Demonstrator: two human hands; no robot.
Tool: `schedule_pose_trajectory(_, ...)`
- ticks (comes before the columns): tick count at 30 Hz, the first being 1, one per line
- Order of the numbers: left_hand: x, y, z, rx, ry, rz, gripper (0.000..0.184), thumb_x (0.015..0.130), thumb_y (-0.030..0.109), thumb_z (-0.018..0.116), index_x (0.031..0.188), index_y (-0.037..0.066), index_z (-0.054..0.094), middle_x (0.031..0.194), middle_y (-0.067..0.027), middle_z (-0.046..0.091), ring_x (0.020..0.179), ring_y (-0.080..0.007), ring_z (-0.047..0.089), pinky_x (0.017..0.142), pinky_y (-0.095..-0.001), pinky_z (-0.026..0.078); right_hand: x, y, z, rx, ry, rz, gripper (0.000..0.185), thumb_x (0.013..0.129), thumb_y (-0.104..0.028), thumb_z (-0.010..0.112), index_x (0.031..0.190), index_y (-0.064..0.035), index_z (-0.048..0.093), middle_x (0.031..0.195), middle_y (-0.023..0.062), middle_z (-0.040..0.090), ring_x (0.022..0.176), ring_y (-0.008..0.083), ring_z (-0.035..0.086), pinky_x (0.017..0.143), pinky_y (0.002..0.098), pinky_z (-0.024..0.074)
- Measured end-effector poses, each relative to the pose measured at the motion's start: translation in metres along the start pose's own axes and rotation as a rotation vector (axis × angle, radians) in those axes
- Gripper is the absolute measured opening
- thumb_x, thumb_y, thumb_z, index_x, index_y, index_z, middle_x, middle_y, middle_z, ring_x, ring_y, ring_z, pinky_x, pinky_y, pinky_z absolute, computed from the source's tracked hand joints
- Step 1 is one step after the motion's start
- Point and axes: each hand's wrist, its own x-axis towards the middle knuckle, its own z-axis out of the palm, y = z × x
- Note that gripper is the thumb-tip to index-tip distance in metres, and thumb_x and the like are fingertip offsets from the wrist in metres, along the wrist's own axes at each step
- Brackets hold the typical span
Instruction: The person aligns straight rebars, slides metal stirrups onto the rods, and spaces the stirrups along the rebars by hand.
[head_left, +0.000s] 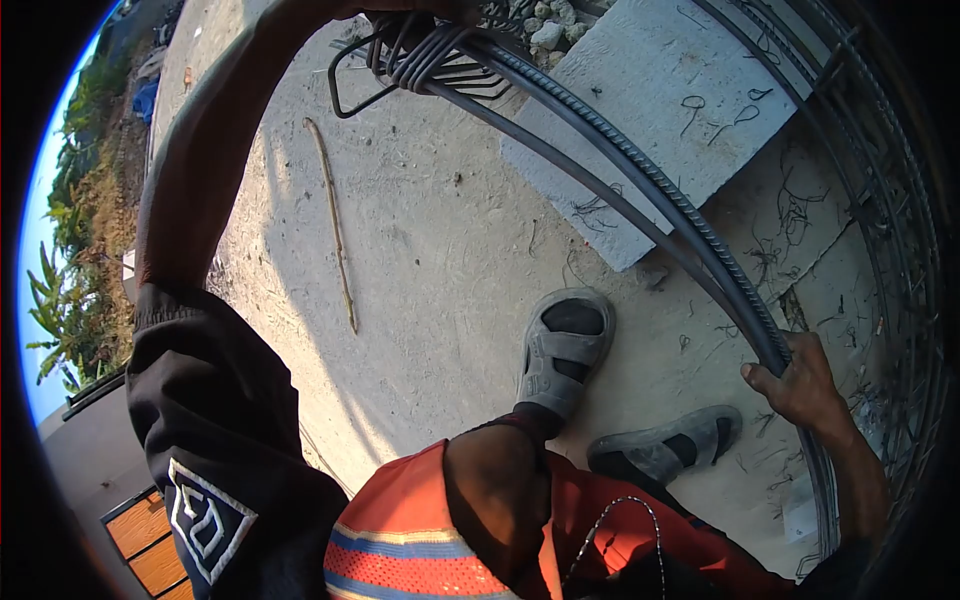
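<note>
Concrete flooring (430,240) is spreading across the middle of the view, with sunlight falling on it toward nine o'clock. A steel bar cage (905,230) is curving along the edge from one to four o'clock. At half past one, a pale slab (690,90) is lying on the floor, with thin wire pieces resting on top.

The steel bars (650,172), at least one of them ribbed, are arching in front of the slab, running from twelve o'clock out to four. Toward six o'clock, the person is wearing a red garment (400,490) with a striped edge, and at eight o'clock a black sleeve (215,350) is covering the left upper arm. A thin stick (335,230) is lying at ten o'clock, well apart from the bars. Near their upper end, bent rod loops (425,62) are clustering against the bars. Two grey sandals (565,350) are standing on the floor toward four o'clock.

Between three and four o'clock, the right hand (805,385) is wrapping round the bars, its fingers and thumb pressing in on them. Just before twelve, the left hand (435,10) is reaching the loops; shadow and the frame edge are hiding its fingers, so one cannot tell how it is gripping. Smallest of all, wire scraps (795,215) are littering the floor at two o'clock.
</note>
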Motion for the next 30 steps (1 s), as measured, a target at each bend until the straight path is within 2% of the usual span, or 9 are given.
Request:
schedule_pose_trajectory(6,-0.019,0.047,0.021,-0.169,-0.036,0.117,0.033,0.091,0.03,0.054,0.086,0.001,0.069,0.073,-0.0041,0.064,0.068,-0.0085,0.058,0.058,-0.026,0.046,-0.006,-0.005,-0.005,-0.067,0.06,-0.099,0.024,0.071,-0.016,0.068,0.078,0.0053,0.06,0.056,0.0147,0.053,0.051,0.0261,0.054,0.055,0.0362,0.0441)
schedule_pose_trajectory(9,-0.043,0.066,0.022,-0.52,-0.028,0.018,0.033,0.09,0.031,0.057,0.092,0.001,0.068,0.072,-0.0042,0.064,0.066,-0.0082,0.057,0.058,-0.0266,0.047,-0.014,0.007,-0.002,-0.233,0.222,-0.305,0.023,0.071,-0.015,0.068,0.079,0.0047,0.06,0.056,0.0143,0.053,0.051,0.0257,0.054,0.055,0.0356,0.0438)
schedule_pose_trajectory(12,-0.072,0.032,0.022,-0.222,0.041,0.379,0.073,0.079,0.049,0.065,0.131,0.002,0.046,0.104,-0.0113,0.062,0.082,-0.0192,0.063,0.074,-0.0302,0.051,-0.032,-0.028,-0.022,-0.062,0.035,0.013,0.024,0.07,-0.016,0.068,0.079,0.0047,0.059,0.055,0.0139,0.053,0.049,0.0253,0.052,0.053,0.0353,0.0431)
schedule_pose_trajectory(13,-0.076,0.036,0.037,-0.339,0.056,0.538,0.07,0.076,0.04,0.071,0.128,-0.001,0.048,0.09,-0.011,0.064,0.076,-0.016,0.062,0.07,-0.0309,0.05,-0.034,-0.025,-0.022,-0.094,0.089,-0.07,0.025,0.069,-0.016,0.068,0.078,0.0051,0.059,0.054,0.0137,0.053,0.047,0.0249,0.051,0.053,0.0351,0.0427)
schedule_pose_trajectory(15,-0.095,0.062,0.038,0.121,0.221,0.331,0.066,0.073,0.031,0.074,0.124,-0.003,0.051,0.083,-0.0095,0.064,0.072,-0.0156,0.061,0.068,-0.0315,0.049,-0.043,-0.021,-0.02,-0.134,0.148,-0.152,0.026,0.068,-0.017,0.069,0.077,0.0057,0.059,0.053,0.0135,0.051,0.045,0.0242,0.049,0.051,0.0349,0.0419)
schedule_pose_trajectory(25,-0.097,0.122,0.079,-0.621,0.073,0.536,0.046,0.087,0.034,0.062,0.12,0.002,0.056,0.08,-0.0068,0.067,0.073,-0.0109,0.059,0.073,-0.0294,0.051,-0.06,-0.027,-0.017,-0.139,0.183,-0.158,0.031,0.061,-0.018,0.072,0.079,0.004,0.06,0.057,0.0136,0.05,0.054,0.0246,0.051,0.057,0.0355,0.0422)
schedule_pose_trajectory(27,-0.106,0.145,0.079,-0.539,0.05,0.436,0.05,0.077,0.022,0.07,0.115,-0.005,0.057,0.075,-0.0078,0.063,0.073,-0.0154,0.062,0.063,-0.0307,0.05,-0.066,-0.023,-0.018,-0.191,0.184,-0.224,0.033,0.06,-0.02,0.073,0.081,0.0029,0.061,0.061,0.0133,0.053,0.056,0.0246,0.052,0.059,0.035,0.0428)
schedule_pose_trajectory(28,-0.108,0.157,0.088,-0.489,0.101,0.453,0.028,0.078,0.017,0.066,0.095,-0.005,0.061,0.065,-0.0076,0.061,0.062,-0.0145,0.06,0.055,-0.0318,0.049,-0.07,-0.022,-0.019,-0.224,0.18,-0.251,0.035,0.059,-0.02,0.074,0.083,0.0024,0.061,0.063,0.0131,0.054,0.058,0.0246,0.052,0.06,0.0348,0.0432)
schedule_pose_trajectory(30,-0.112,0.177,0.106,-0.304,0.274,0.64,0.019,0.078,0.012,0.061,0.071,-0.005,0.063,0.05,-0.008,0.055,0.047,-0.0186,0.058,0.045,-0.0355,0.047,-0.07,-0.025,-0.022,-0.184,0.105,-0.1,0.037,0.059,-0.021,0.075,0.086,0.0019,0.061,0.065,0.0119,0.056,0.059,0.0244,0.053,0.06,0.0338,0.044)
